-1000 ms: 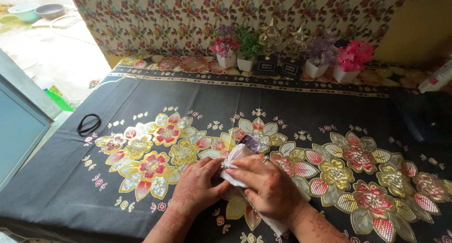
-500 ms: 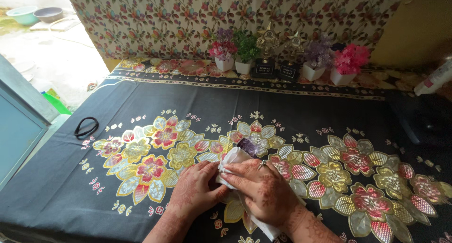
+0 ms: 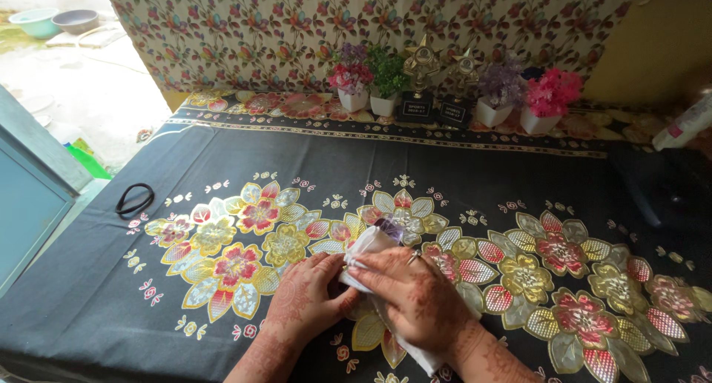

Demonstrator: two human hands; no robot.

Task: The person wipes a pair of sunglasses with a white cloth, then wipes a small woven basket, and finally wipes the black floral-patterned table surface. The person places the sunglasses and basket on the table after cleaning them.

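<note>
Both hands wrap a white cloth [image 3: 368,251] around a small purple thing [image 3: 391,228]
Left hand [image 3: 305,298] cups its side; right hand [image 3: 415,298] lies flat, fingers clamped on it; thing points away

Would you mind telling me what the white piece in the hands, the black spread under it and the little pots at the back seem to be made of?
White cloth: soft fabric or tissue, matte; it creases and folds under the right hand and left hand.
Black spread: woven textile with glossy gold-edged printed flowers; it drapes over the edge.
White pots: smooth, probably plastic or ceramic; unclear which.
</note>
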